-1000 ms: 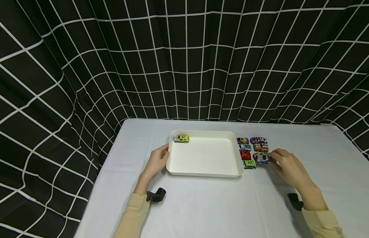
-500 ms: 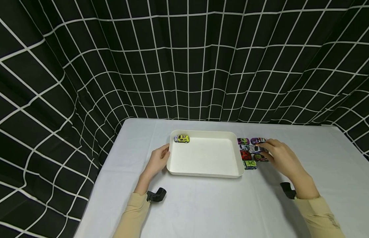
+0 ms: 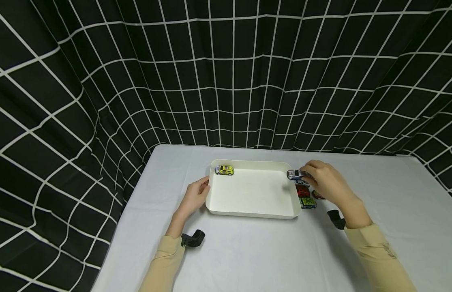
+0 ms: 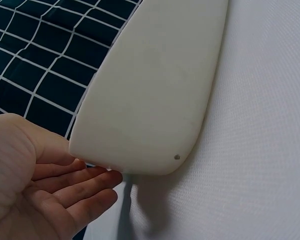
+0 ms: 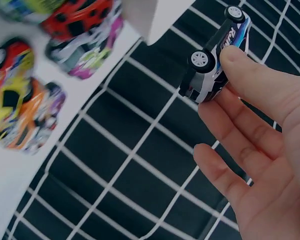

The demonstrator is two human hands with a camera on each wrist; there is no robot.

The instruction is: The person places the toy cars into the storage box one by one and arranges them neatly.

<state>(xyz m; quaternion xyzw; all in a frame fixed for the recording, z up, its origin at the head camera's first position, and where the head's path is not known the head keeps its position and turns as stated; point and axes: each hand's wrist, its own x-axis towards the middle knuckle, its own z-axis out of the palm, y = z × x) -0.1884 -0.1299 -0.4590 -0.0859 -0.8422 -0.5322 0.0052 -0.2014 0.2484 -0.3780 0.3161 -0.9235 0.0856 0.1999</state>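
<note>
A white toy car (image 3: 294, 174) with black and blue markings is pinched between the thumb and fingers of my right hand (image 3: 326, 181). It is held up over the right rim of a shallow white tray (image 3: 253, 194); the right wrist view shows its wheels and the thumb on its side. My left hand (image 3: 193, 195) rests against the tray's left wall, its fingertips (image 4: 110, 177) touching the wall with the fingers extended. Inside the tray, a yellow toy car (image 3: 224, 170) sits in the far left corner.
Several toy cars stand beside the tray's right wall, including a red one (image 3: 303, 191) and a green one (image 3: 307, 202); my right hand partly hides the group. A black curtain (image 3: 247, 81) with white grid lines hangs behind the white-covered table (image 3: 247, 251).
My right hand has lifted the white toy car out of the right-hand group and carried it left and away from me to the tray's right rim. The left hand has stayed on the tray.
</note>
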